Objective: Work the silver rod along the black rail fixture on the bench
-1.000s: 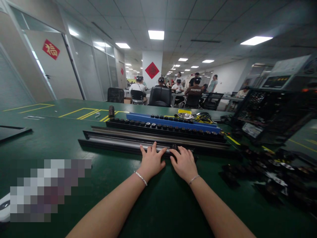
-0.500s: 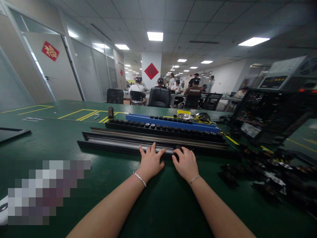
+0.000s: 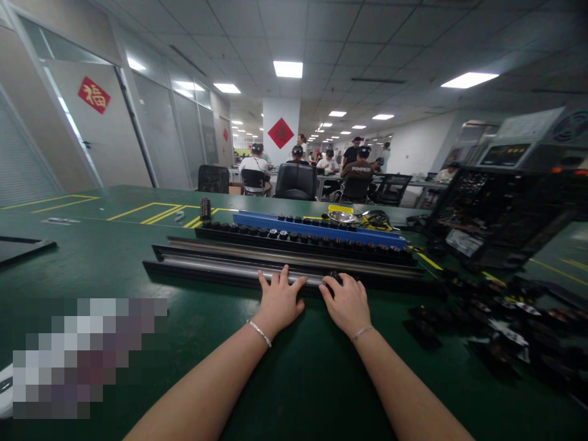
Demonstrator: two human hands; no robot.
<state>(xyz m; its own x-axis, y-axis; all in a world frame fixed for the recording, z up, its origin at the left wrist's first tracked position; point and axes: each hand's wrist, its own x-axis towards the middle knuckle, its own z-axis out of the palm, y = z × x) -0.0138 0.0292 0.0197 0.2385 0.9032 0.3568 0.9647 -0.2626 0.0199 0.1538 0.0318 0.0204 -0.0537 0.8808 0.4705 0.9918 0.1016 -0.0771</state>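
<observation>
My left hand lies flat with fingers spread on the near black rail that runs across the green table. Just to its right, my right hand has its fingers curled over a small black part sitting on the same rail. A second rail lies right behind. Farther back is a black strip with a row of small round parts, and behind it a blue strip.
A heap of loose black parts covers the table at the right, below a black rack with equipment. A metal bowl stands behind the blue strip. A dark tray lies at the far left. Several people sit at tables beyond.
My right hand's fingers have curled in from flat onto the small black part. The left hand has stayed put on the rail.
</observation>
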